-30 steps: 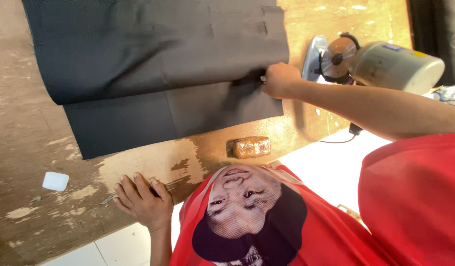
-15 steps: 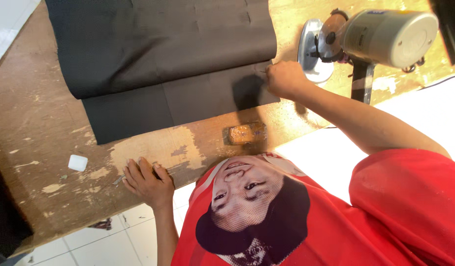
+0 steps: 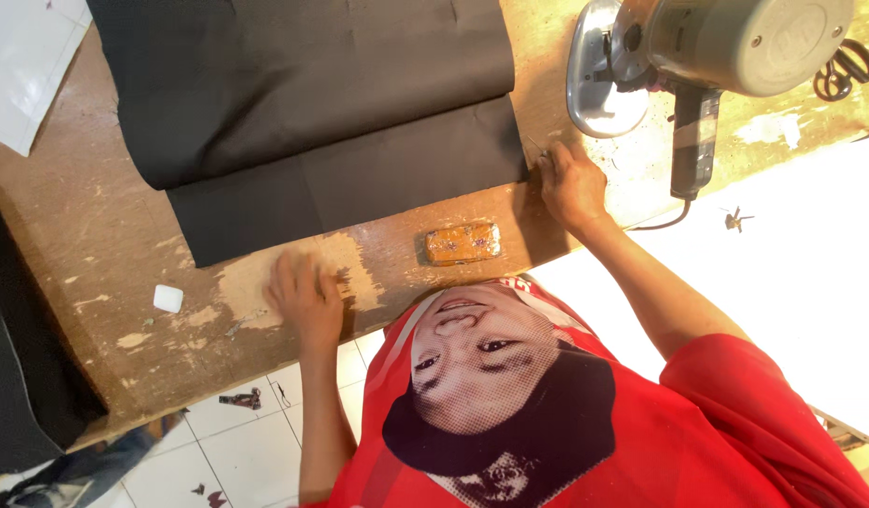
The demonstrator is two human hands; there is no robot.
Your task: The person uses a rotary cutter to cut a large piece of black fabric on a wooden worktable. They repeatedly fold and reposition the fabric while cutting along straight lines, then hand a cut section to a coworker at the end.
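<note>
A large piece of black fabric (image 3: 303,103) lies folded on a worn wooden table (image 3: 86,245), its lower layer sticking out toward me. My right hand (image 3: 571,183) rests at the fabric's lower right corner with curled fingers, the fingertips pinching the edge. My left hand (image 3: 303,296) lies flat on bare wood just below the fabric's lower edge; its fingers are apart, it holds nothing, and it is blurred. My red shirt with a printed face fills the lower part of the view.
A grey electric cloth cutter (image 3: 707,56) stands just right of my right hand, its cable running off the table. An orange-brown block (image 3: 463,243) lies between my hands. A small white piece (image 3: 168,298), a white sheet (image 3: 21,66), scissors (image 3: 853,61) and dark cloth (image 3: 21,367) sit at the edges.
My left hand has slid up from the table's near edge toward the fabric. My right hand stays at the fabric's corner. The view has shifted closer to the table.
</note>
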